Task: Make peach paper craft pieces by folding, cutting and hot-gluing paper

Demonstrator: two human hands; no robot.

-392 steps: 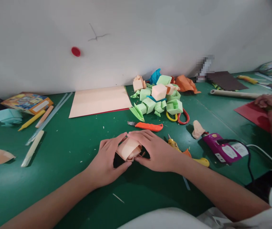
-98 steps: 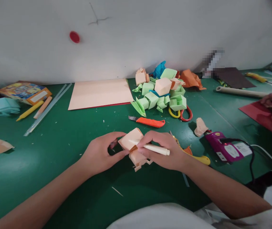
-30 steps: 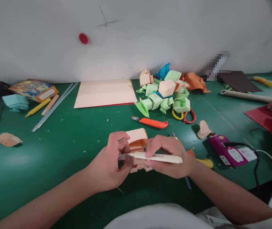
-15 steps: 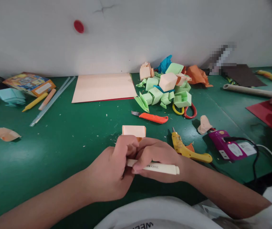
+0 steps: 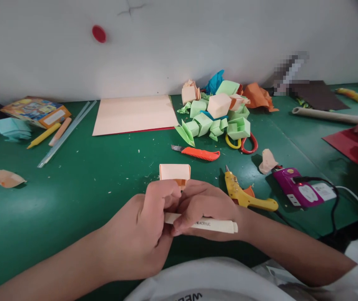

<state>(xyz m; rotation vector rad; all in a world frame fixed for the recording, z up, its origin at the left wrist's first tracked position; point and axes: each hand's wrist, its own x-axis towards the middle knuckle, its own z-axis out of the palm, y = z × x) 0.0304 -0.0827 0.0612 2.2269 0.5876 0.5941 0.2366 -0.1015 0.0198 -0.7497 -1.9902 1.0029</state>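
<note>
Here, left of the yellow glue gun [image 5: 251, 202], my left hand [image 5: 144, 232] curls shut-knuckled, its hold hidden, beside my right hand [image 5: 210, 205], thumb and fingers pinching a cream marker [image 5: 215, 225]. Peach paper [image 5: 175, 171], partly covered, also sits left of the glue gun. The marker lies crosswise, blunt end on the glue gun's side, other end hidden; "ACRYLIC" is readable.

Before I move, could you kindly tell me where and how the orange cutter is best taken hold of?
I would take the cutter by its orange handle, coming down from above and the right. It lies flat with its bare blade at the left end, and the nearby glue gun makes a low approach from the near right seem less comfortable.
</note>
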